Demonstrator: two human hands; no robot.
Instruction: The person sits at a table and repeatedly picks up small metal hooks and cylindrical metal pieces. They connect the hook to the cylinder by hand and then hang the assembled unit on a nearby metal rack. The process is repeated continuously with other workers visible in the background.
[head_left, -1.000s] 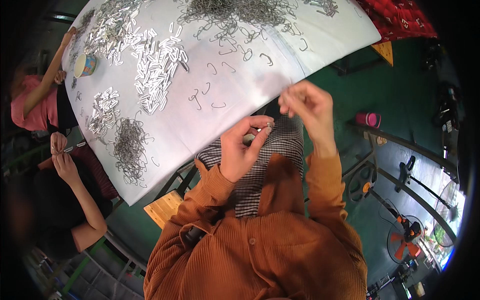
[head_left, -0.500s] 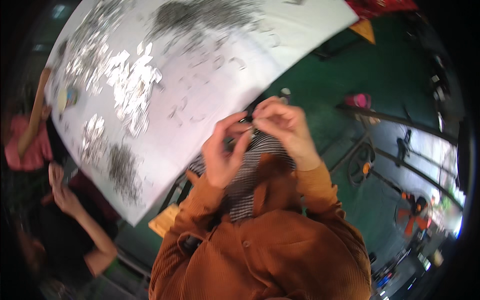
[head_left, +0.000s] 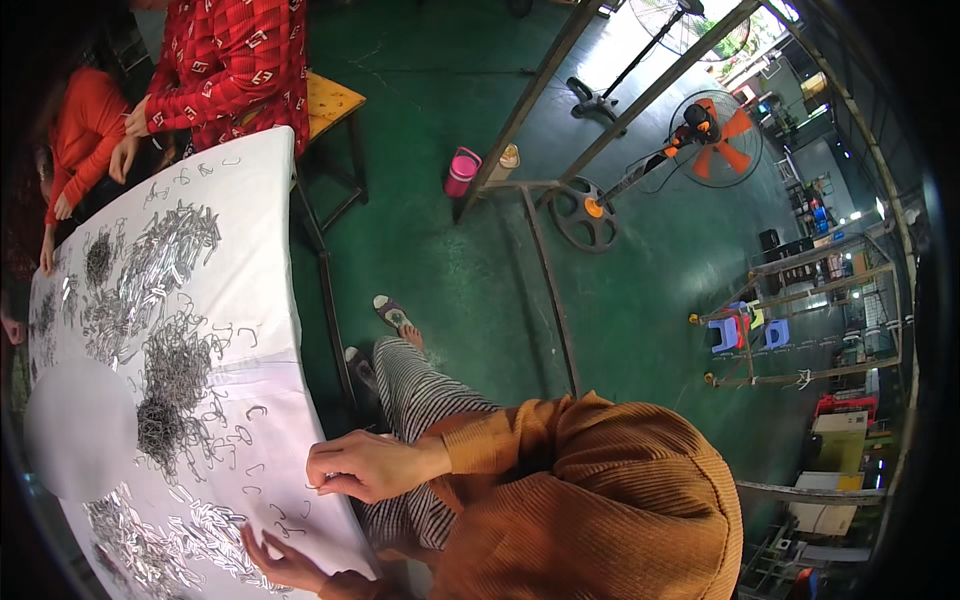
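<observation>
The left hand (head_left: pixel 291 569), fingers spread, is over the white table (head_left: pixel 281 400) beside white strips (head_left: pixel 210 527). Above the table's near edge, the right hand (head_left: pixel 370 467) has curled fingertips pressed together, perhaps on something too small to make out. Dark wire hooks (head_left: pixel 180 362) lie heaped farther onto the table.

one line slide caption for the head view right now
Left hand by white strips, right hand curled at the edge of the white table, dark wire hooks heaped beyond.

Orange-bladed fan (head_left: pixel 712 138), pink container (head_left: pixel 461 174), blue stools (head_left: pixel 777 334)
</observation>
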